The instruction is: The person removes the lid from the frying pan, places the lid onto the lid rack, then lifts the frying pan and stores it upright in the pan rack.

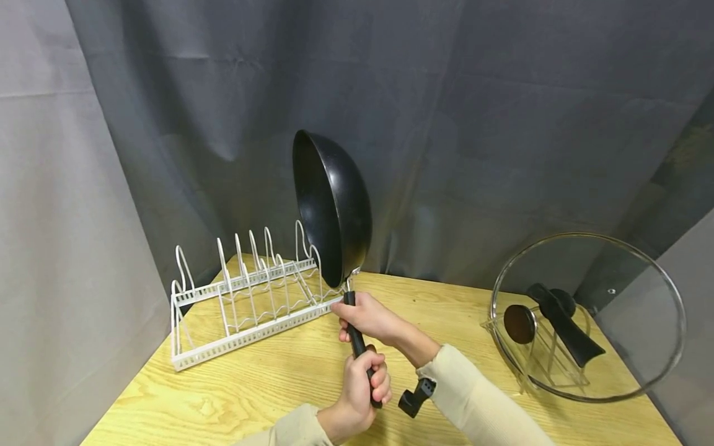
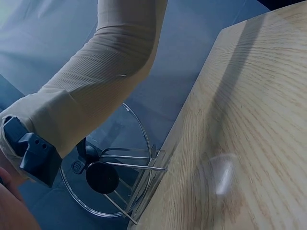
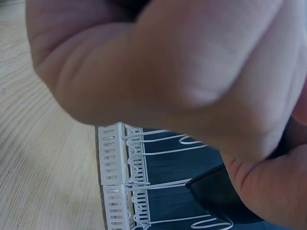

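Observation:
A deep black wok [image 1: 348, 204] is held on edge, its hollow side facing left, at the right end of a white wire rack [image 1: 251, 334]. Its lower rim overlaps the rack's last wire loops in the head view. My right hand [image 1: 365, 319] grips the black handle [image 1: 357, 341] close to the wok. Lower down, my left hand [image 1: 359, 384] wraps round the handle's end. In the right wrist view, part of the wok [image 3: 218, 194] shows beside the rack [image 3: 112, 167], below a large, close view of a hand [image 3: 158, 67].
On the right, a large round glass lid with a metal rim [image 1: 502, 272] leans in a wire stand. A brown knob [image 1: 519, 324] and a black handle-like piece [image 1: 566, 328] show there. Grey curtains [image 1: 502, 124] enclose the wooden table [image 1: 223, 402] behind and at the sides.

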